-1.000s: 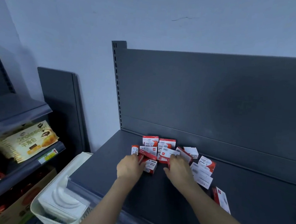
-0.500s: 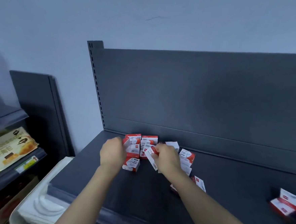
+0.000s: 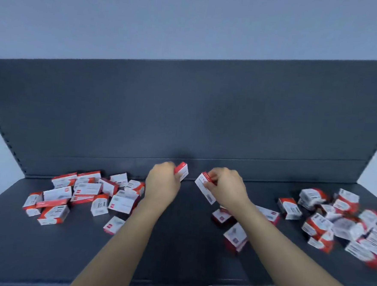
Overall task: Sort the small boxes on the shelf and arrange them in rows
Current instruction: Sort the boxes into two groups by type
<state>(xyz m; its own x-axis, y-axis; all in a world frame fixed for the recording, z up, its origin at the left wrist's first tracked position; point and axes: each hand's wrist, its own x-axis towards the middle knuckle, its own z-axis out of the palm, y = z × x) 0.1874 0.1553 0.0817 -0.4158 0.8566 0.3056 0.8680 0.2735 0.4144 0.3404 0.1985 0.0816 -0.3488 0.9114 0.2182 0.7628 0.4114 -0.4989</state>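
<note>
Head view: the left pile (image 3: 85, 196) lies unsorted on the shelf (image 3: 186, 250). Both hands have left it for the middle, the left hand (image 3: 162, 185) gripping a small box (image 3: 181, 171) in curled fingers, the right hand (image 3: 229, 188) pinching a second box (image 3: 204, 188) alongside. The right pile (image 3: 338, 220) waits; rows seem barely begun.

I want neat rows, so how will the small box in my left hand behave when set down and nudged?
The box looks like stiff card with flat faces, so it should stand and not roll. The left hand grips it alone, so it is probably light. On the smooth dark shelf a nudge may slide or topple it.
</note>
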